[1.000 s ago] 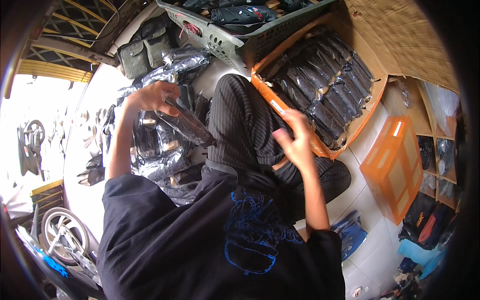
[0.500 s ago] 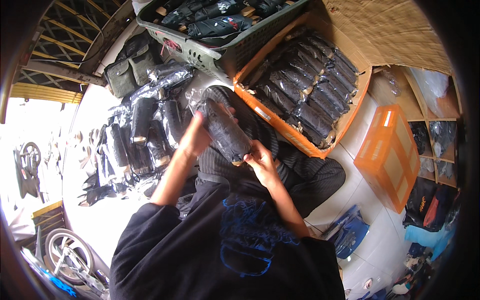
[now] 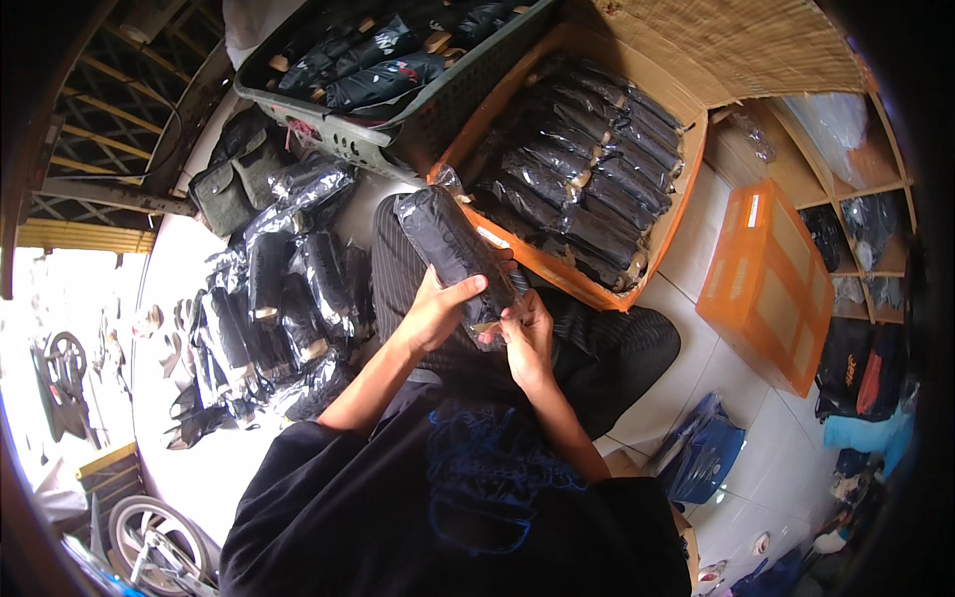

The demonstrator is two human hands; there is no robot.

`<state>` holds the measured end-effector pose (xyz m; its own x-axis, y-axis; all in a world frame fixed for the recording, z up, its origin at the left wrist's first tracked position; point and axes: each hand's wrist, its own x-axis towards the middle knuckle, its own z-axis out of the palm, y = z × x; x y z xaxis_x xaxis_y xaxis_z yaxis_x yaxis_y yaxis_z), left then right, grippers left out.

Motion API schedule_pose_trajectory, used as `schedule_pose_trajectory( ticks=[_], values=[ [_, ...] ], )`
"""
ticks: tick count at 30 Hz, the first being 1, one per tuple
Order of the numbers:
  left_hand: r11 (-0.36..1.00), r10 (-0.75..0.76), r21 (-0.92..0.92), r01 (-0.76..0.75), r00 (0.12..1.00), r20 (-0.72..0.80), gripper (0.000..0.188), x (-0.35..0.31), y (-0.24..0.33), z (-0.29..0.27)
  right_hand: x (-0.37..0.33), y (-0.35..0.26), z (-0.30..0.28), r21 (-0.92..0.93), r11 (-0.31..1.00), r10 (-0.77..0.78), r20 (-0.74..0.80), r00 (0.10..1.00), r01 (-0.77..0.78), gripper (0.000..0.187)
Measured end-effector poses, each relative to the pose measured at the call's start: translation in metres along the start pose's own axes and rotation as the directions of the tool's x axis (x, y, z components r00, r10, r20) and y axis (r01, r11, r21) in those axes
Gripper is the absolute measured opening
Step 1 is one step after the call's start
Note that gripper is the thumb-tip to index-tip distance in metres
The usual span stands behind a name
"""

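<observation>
I hold a black folded umbrella (image 3: 445, 231) in a clear plastic sleeve over my lap, tilted with its top toward the far left. My left hand (image 3: 438, 306) wraps round its lower half, thumb lying across it. At the near end, my right hand (image 3: 527, 333) pinches the sleeve beside the light-coloured handle tip. Beyond it, an open cardboard box (image 3: 542, 261) bound in orange tape holds rows of similar wrapped umbrellas (image 3: 587, 164). More wrapped umbrellas (image 3: 267, 274) lie heaped on the floor to my left.
A dark green plastic basket (image 3: 348, 139) of unwrapped umbrellas stands at the far left, near a grey-green bag (image 3: 234, 189). To the right are a closed orange-taped carton (image 3: 761, 289), wooden shelving (image 3: 875, 184) and a blue packet (image 3: 706, 463). A small-wheeled bicycle (image 3: 154, 542) stands lower left.
My left hand has slid from the umbrella's upper part to its lower half. The right hand has shifted slightly right and down, now pinching the sleeve's end. The view has turned slightly.
</observation>
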<state>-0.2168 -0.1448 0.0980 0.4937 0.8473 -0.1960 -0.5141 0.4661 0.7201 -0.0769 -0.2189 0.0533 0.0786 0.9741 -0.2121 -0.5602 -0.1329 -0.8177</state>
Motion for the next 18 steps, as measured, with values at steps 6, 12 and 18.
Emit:
schedule_pose_trajectory(
  ticks=[6, 12, 18],
  values=[
    [0.981, -0.182, -0.085, 0.174, 0.979, -0.095, 0.041, 0.009, -0.016, 0.01, -0.006, -0.008, -0.012, 0.008, 0.998, -0.057, -0.157, 0.986, 0.059, 0.023],
    [0.998, -0.043, -0.048, 0.038, 0.994, -0.098, 0.044, 0.054, -0.021, 0.031, 0.005, -0.046, -0.047, 0.104, 0.974, -0.199, -0.021, 0.98, 0.2, 0.04],
    [0.976, 0.124, 0.185, -0.112, 0.991, -0.058, 0.067, 0.133, -0.055, 0.059, 0.07, -0.107, -0.084, -0.349, 0.935, -0.099, -0.106, 0.989, 0.056, 0.046]
  ],
)
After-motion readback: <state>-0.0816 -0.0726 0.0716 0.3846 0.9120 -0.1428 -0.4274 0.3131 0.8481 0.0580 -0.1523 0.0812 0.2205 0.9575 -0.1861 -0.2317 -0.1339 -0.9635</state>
